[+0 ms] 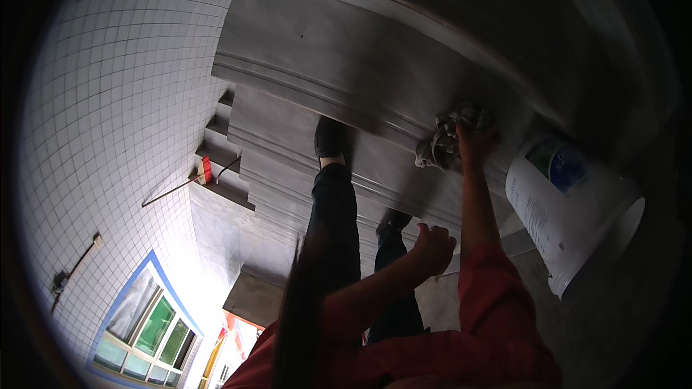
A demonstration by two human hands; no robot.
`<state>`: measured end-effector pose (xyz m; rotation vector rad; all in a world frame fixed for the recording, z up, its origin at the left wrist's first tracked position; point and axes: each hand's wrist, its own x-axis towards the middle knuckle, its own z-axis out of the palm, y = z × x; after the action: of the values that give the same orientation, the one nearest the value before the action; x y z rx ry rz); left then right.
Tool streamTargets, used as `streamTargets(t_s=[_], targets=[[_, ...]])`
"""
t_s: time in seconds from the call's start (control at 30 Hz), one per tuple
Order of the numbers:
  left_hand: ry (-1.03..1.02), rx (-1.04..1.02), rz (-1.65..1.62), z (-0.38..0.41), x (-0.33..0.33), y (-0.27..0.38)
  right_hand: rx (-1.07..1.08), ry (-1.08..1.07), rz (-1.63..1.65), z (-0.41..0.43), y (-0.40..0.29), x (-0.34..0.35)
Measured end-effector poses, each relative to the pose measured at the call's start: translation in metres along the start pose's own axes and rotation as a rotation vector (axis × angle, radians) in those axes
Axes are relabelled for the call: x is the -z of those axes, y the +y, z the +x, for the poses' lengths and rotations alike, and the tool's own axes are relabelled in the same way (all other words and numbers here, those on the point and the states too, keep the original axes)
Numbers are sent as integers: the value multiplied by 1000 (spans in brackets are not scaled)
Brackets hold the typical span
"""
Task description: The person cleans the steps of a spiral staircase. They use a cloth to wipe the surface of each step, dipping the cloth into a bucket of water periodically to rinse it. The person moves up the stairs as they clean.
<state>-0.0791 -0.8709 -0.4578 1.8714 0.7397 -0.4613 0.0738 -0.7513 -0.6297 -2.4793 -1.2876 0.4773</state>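
My right hand [479, 143] grips a bunched grey cloth [446, 146] and presses it onto a grey stone stair tread [427, 84] near its grooved front edge. Part of the cloth hangs over that edge. Held in front of my body, my left hand [436, 249] has curled fingers and nothing visible in it. A white plastic bucket [567, 210] with a printed label stands close to the right of my right hand. Its contents cannot be seen.
My shod foot [328, 138] rests on a lower step, the other further down. White tiled wall [135, 65] borders the stairs on the left. A red broom [204, 170] leans by lower steps. A blue-framed window [157, 329] is at lower left.
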Motion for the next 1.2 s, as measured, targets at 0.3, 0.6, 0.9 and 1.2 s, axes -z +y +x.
streamTargets(t_s=[0.3, 0.6, 0.9, 1.2], targets=[[-33, 137, -43, -10, 36, -30, 498, 364, -34, 49, -181, 83], [38, 123, -167, -30, 76, -52, 864, 182, -116, 110, -258, 16], [226, 110, -194, -30, 101, -60, 1075, 2, 144, 69, -536, -87], [289, 533, 463, -5, 68, -28, 1611, 128, 138, 54, -554, -130]])
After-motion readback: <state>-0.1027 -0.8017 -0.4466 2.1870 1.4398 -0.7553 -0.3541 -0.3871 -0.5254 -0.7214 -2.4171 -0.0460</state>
